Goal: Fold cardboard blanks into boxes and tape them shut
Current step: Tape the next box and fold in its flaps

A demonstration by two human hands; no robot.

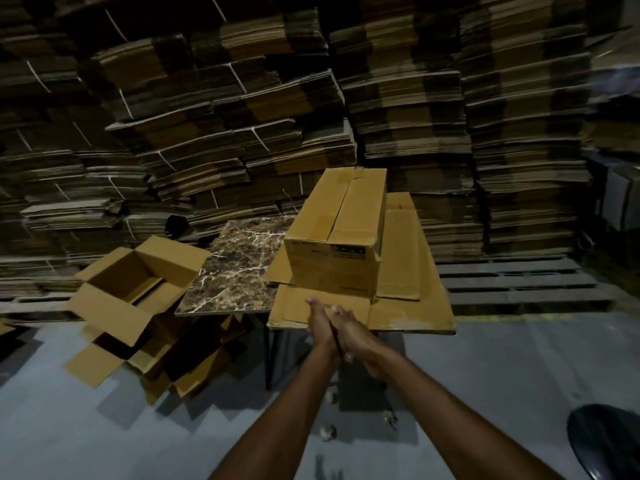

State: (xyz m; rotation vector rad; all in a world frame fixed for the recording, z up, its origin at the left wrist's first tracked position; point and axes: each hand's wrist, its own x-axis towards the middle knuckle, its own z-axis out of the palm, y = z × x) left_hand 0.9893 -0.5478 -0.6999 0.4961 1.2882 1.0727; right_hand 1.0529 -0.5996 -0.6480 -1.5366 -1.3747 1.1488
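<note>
2 hands: left hand [319, 322] and right hand [349, 330]. 1 folded box [337, 233] with its top flaps down. At least 2 flat blanks [408, 317] under and beside it; exact number in that layer unclear. 1 marble-patterned tabletop [235, 268]. 1 open box [138, 275] atop the floor pile, more opened cartons [180, 362] beneath, number not countable. Bundled cardboard stacks [242, 98] along the back: too many to count. 1 dark round seat [606, 441].
</note>
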